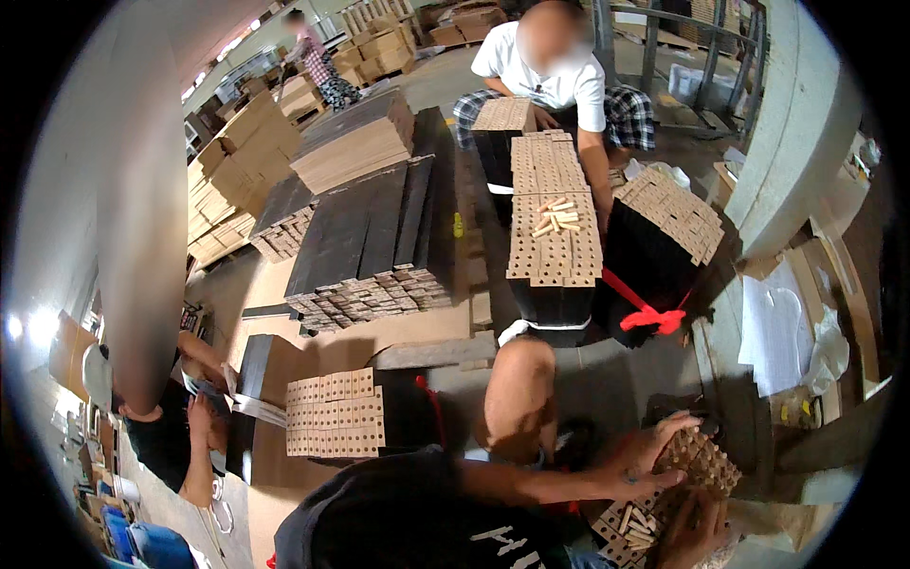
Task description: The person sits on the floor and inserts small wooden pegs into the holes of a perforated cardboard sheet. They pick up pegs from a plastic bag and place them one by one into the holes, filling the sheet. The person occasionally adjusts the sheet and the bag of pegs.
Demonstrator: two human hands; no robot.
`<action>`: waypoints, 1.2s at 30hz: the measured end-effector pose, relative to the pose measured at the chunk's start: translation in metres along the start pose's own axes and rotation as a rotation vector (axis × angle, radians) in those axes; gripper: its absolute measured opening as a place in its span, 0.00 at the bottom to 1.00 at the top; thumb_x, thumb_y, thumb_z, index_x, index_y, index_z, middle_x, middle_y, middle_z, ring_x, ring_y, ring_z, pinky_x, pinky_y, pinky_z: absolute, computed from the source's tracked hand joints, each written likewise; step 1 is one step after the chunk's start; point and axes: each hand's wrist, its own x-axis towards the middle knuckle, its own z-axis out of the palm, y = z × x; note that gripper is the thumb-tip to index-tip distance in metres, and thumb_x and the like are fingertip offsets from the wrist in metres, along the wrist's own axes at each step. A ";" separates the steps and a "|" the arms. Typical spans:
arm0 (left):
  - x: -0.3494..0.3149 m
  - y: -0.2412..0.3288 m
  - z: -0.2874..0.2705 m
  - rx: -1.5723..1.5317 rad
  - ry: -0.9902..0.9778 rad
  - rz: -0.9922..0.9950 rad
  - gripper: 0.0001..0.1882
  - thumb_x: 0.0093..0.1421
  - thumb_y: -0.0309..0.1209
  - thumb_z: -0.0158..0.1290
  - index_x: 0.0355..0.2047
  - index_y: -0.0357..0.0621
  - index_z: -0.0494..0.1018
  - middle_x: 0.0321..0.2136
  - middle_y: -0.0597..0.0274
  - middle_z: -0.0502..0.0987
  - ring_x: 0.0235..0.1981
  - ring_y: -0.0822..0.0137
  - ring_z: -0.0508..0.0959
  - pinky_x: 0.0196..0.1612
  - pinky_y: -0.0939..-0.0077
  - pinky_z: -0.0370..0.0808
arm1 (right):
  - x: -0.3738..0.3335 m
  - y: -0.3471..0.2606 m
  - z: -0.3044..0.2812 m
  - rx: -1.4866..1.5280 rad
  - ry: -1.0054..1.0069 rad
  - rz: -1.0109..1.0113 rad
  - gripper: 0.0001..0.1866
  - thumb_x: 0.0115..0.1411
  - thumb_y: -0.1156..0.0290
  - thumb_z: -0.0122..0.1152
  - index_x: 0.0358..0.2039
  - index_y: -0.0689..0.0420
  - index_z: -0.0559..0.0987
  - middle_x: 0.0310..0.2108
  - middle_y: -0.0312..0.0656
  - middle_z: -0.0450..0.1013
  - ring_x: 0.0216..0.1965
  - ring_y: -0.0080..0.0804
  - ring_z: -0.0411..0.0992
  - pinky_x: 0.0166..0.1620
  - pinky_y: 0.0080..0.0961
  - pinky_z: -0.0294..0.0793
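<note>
Both hands (699, 531) on drilled boards (713, 467), left (650, 463) half-open

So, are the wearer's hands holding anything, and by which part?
Can't tell: the left hand and right hand are at the drilled board ends, but fingertips are too unclear to show a grip.

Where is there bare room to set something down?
The brown floor sheet shows bare between the dark board stack and the drilled bundle at lower left. Lower right is crowded: drilled blocks and loose pegs around the left hand and right hand.
</note>
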 end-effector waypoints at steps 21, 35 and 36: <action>-0.009 0.075 -0.054 0.522 -0.516 0.357 0.14 0.50 0.42 0.66 0.36 0.55 0.82 0.62 0.63 0.69 0.68 0.56 0.62 0.70 0.43 0.48 | -0.033 0.031 0.004 0.701 0.256 0.482 0.11 0.60 0.82 0.60 0.43 0.60 0.82 0.38 0.46 0.78 0.39 0.38 0.77 0.43 0.28 0.75; -0.014 0.064 -0.071 0.455 -0.517 0.382 0.11 0.48 0.34 0.68 0.32 0.50 0.82 0.52 0.64 0.76 0.62 0.57 0.70 0.65 0.48 0.62 | -0.021 0.024 0.008 0.431 -0.044 -0.030 0.17 0.51 0.77 0.68 0.42 0.52 0.83 0.40 0.40 0.76 0.38 0.41 0.76 0.38 0.34 0.77; -0.015 0.062 -0.069 0.438 -0.500 0.369 0.10 0.49 0.33 0.67 0.33 0.49 0.82 0.50 0.63 0.76 0.60 0.56 0.71 0.64 0.49 0.63 | -0.019 0.024 0.010 0.449 -0.027 -0.019 0.17 0.52 0.77 0.67 0.44 0.52 0.82 0.40 0.41 0.76 0.38 0.41 0.76 0.39 0.34 0.77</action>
